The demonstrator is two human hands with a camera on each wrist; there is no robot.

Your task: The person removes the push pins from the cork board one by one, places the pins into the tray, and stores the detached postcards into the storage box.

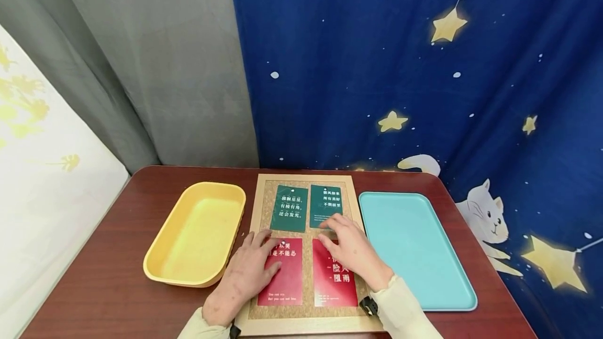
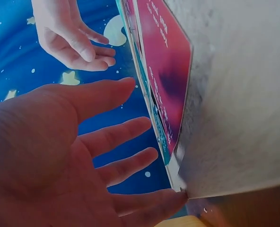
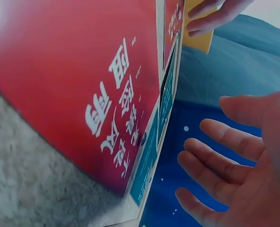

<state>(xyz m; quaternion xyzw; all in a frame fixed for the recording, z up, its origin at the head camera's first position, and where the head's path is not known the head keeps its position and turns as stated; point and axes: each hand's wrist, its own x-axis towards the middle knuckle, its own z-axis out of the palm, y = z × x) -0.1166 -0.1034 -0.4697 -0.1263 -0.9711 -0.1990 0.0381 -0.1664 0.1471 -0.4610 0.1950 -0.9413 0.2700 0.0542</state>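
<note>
A wood-framed cork board [image 1: 307, 271] lies on the table with two green cards [image 1: 289, 221] on its far half and two red cards [image 1: 285, 281] on its near half. Small pins show at the tops of several cards. Over the left red card's upper left corner is my left hand [image 1: 247, 266], fingers spread and holding nothing. My right hand [image 1: 353, 250] hovers over the other red card [image 1: 334, 292], its fingertips overlapping the lower edge of the right green card [image 1: 325, 211]. In the right wrist view its fingers [image 3: 215, 165] are loosely bent, with nothing between them.
To the left of the board stands a yellow tub [image 1: 195, 234]. A light blue tray [image 1: 414, 245] lies to its right. The dark red-brown table [image 1: 118, 286] ends at the back against grey and blue curtains [image 1: 339, 67].
</note>
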